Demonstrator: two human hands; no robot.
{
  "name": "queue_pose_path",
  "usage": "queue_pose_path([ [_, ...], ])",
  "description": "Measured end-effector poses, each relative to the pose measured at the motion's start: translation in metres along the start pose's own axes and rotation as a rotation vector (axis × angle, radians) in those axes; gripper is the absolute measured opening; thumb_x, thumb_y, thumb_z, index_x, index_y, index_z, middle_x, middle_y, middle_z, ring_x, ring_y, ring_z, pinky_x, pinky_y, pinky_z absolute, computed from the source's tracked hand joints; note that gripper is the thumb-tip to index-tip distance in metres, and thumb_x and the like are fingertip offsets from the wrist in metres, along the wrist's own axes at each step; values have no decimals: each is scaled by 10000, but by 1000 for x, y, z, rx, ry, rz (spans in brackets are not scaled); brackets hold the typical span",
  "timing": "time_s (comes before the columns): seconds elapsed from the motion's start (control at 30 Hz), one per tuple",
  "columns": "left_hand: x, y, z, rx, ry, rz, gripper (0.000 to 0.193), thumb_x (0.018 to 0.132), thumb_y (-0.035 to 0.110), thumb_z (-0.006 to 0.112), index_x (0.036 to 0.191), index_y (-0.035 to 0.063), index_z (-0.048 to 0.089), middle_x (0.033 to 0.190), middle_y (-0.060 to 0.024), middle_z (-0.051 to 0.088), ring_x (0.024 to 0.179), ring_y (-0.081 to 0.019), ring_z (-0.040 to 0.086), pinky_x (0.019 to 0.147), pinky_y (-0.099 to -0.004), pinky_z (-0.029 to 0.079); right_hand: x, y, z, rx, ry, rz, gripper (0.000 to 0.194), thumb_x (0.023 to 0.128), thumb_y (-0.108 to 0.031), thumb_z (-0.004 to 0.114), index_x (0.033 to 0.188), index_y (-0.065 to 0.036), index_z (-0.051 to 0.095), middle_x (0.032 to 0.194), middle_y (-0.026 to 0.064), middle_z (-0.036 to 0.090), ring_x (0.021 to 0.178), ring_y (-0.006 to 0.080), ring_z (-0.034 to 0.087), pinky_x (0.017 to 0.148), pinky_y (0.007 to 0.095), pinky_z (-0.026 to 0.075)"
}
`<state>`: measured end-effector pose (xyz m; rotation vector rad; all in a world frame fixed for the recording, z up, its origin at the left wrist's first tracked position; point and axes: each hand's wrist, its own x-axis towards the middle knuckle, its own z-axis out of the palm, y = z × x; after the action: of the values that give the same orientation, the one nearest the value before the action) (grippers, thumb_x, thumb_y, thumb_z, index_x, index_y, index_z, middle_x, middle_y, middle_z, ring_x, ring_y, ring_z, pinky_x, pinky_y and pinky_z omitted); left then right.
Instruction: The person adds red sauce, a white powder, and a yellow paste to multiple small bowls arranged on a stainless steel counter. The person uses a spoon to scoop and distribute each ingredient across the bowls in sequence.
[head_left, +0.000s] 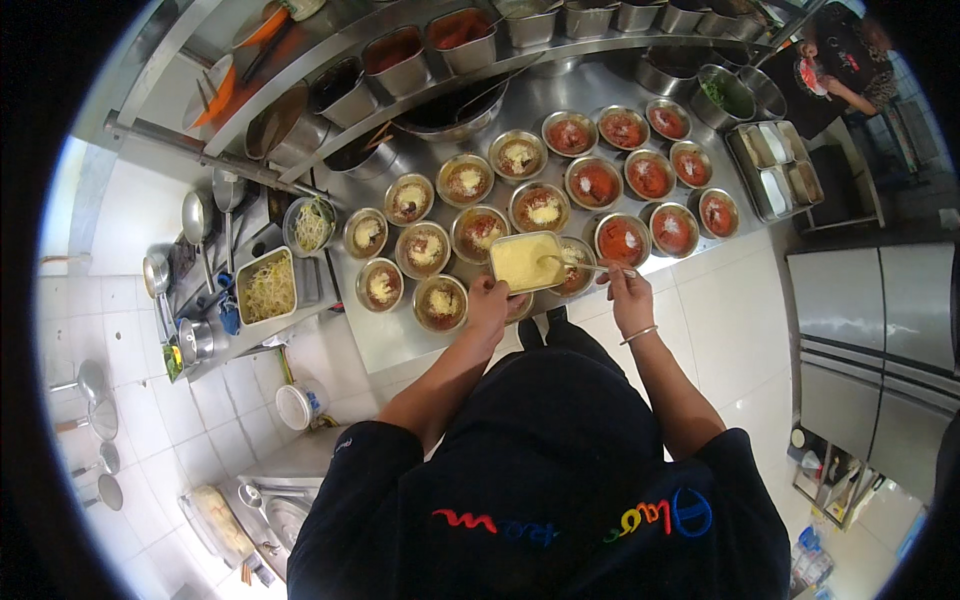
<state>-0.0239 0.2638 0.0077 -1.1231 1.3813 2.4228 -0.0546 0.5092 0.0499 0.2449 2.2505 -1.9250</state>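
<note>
My left hand (491, 300) grips a small rectangular metal container (526, 291) by its near left side. Pale yellow powder (517, 262) fills most of it. In my right hand (628, 296) is the handle of a metal spoon (592, 266), whose bowl end rests in the powder. The container is held over several round metal bowls, partly hiding a bowl (576, 281) at its right and one beneath. Bowls on the left, such as this bowl (440, 303), carry heaps of yellow powder. To the right, red-filled bowls like this bowl (622, 240) hold a little white powder.
Steel tubs (461, 45) line a raised shelf behind the steel counter (397, 341). Bean sprouts (270, 289) fill a tray at the left, near ladles (197, 217). Divided trays (776, 169) sit at the counter's right end. Another person (847, 67) stands at the far right.
</note>
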Motion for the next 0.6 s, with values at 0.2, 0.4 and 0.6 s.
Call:
queue_pose_path([
  [0.2, 13, 13, -12, 149, -2, 75, 259, 881, -30, 519, 1123, -64, 432, 1074, -159, 487, 988, -291, 606, 873, -433, 598, -14, -11, -17, -262, 31, -161, 222, 1000, -159, 541, 1096, -7, 670, 845, 96, 675, 786, 143, 649, 728, 277, 509],
  [0.4, 4, 1, 37, 75, -64, -4, 286, 868, -41, 510, 1140, -66, 428, 1058, -164, 501, 971, -292, 596, 874, -455, 597, -12, -11, -13, -240, 70, -320, 218, 1000, -157, 539, 1081, 0, 667, 858, 89, 677, 720, 136, 621, 686, 270, 506],
  [0.6, 16, -18, 94, 3, -130, -100, 317, 839, -50, 522, 1141, -64, 425, 1041, -167, 502, 943, -286, 588, 842, -459, 608, 10, 7, -38, 49, 259, 50, 304, 1021, -252, 503, 1055, -16, 691, 774, 31, 666, 584, 61, 469, 537, 213, 401],
])
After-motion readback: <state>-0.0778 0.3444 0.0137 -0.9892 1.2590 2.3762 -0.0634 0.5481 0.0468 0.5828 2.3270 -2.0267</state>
